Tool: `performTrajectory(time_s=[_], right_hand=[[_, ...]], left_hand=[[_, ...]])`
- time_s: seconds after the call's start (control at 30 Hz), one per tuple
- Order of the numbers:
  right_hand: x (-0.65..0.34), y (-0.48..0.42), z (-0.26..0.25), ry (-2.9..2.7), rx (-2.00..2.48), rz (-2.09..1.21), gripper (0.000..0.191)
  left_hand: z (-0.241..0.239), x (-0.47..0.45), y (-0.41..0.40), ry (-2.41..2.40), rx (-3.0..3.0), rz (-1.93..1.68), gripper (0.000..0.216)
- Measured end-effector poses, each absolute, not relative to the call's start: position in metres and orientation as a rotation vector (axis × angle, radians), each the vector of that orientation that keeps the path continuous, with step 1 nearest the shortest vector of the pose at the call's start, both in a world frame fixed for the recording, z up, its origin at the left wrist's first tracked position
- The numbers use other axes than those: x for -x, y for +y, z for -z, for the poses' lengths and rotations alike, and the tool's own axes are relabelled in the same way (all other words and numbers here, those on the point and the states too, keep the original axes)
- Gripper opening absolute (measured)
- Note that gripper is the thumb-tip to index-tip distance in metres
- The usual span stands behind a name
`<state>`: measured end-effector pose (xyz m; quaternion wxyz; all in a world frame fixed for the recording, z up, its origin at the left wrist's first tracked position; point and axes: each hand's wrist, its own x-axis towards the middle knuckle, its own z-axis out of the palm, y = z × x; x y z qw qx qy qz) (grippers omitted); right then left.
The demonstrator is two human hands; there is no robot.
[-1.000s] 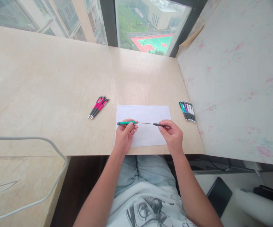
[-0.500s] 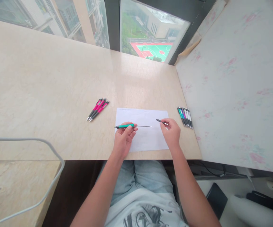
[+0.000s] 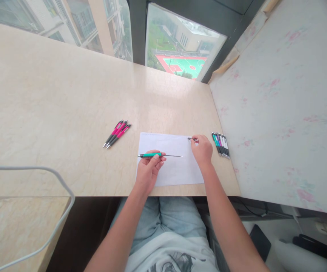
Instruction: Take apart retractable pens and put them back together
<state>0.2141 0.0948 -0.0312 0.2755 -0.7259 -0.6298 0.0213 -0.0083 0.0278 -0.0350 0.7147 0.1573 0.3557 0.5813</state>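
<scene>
My left hand is closed around the green barrel of a pen, held level above the paper. A thin ink refill sticks out of the barrel's right end, its tip pointing right. My right hand pinches a small dark pen grip section over the upper right part of the sheet, apart from the refill. Both hands are over a white sheet of paper lying near the desk's front edge.
Several pink pens lie together left of the paper. A row of green, purple and white pens lies at the right, beside the flowered wall. A grey cable curves over the left front of the desk.
My right hand has moved a little up and away with the dark grip section. My left hand still holds the green pen in nearly the same place. The view has tilted slightly.
</scene>
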Motion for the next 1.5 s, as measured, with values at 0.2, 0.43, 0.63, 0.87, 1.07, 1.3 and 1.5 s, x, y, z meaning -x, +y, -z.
performTrajectory(time_s=[0.2, 0.43, 0.63, 0.87, 1.07, 1.3, 1.5], right_hand=[[-0.215, 0.088, 0.046, -1.788, 2.156, 0.042, 0.024], [-0.216, 0.087, 0.043, -1.793, 2.133, 0.065, 0.027], [-0.215, 0.084, 0.044, -1.780, 2.133, 0.047, 0.032], [-0.207, 0.066, 0.019, -1.748, 1.860, -0.043, 0.026], [-0.190, 0.030, -0.007, -2.009, 1.414, -0.385, 0.022], [-0.194, 0.026, -0.001, -2.122, 1.333, -0.387, 0.015], [-0.209, 0.015, -0.003, -2.246, 1.353, -0.438, 0.013]], left_hand=[[0.035, 0.008, 0.028, 0.789, -0.330, -1.275, 0.021], [0.036, 0.008, 0.029, 0.800, -0.337, -1.272, 0.020], [0.037, 0.008, 0.028, 0.802, -0.354, -1.267, 0.020], [0.034, 0.007, 0.027, 0.810, -0.349, -1.263, 0.020], [0.032, 0.005, 0.025, 0.841, -0.440, -1.242, 0.021], [0.033, 0.003, 0.023, 0.884, -0.505, -1.216, 0.023], [0.033, 0.003, 0.023, 0.906, -0.542, -1.215, 0.022]])
